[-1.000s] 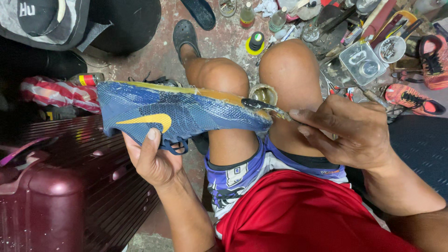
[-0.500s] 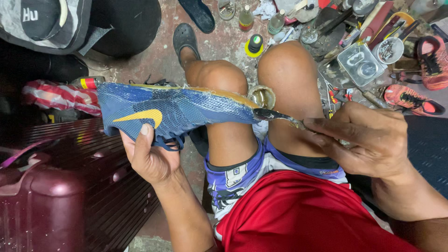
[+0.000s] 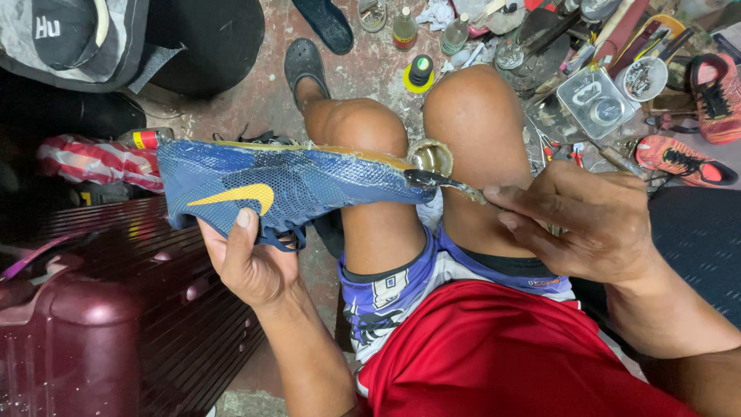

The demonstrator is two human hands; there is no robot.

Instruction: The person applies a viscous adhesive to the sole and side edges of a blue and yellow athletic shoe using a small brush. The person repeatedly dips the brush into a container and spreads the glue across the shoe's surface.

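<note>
Left hand (image 3: pixel 251 259) grips a blue shoe (image 3: pixel 293 185) from below, thumb up on its side, other fingers wrapped under & hidden; shoe lies sideways over the left knee, toe to the left. Right hand (image 3: pixel 587 228) at right, fingertips pressed together, pinching a thin brush (image 3: pixel 448 184) whose dark tip touches the shoe's heel end. Small open tin (image 3: pixel 432 156) sits between the knees, just beside the brush tip. Far on the floor: bottles (image 3: pixel 404 28), black sandal (image 3: pixel 302 63). Orange shoe (image 3: pixel 683 161) far right.

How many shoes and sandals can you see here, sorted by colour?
Blue shoe, held in the left hand: 1
Orange-red shoes: 2
Dark sandals: 2
Total: 5
</note>
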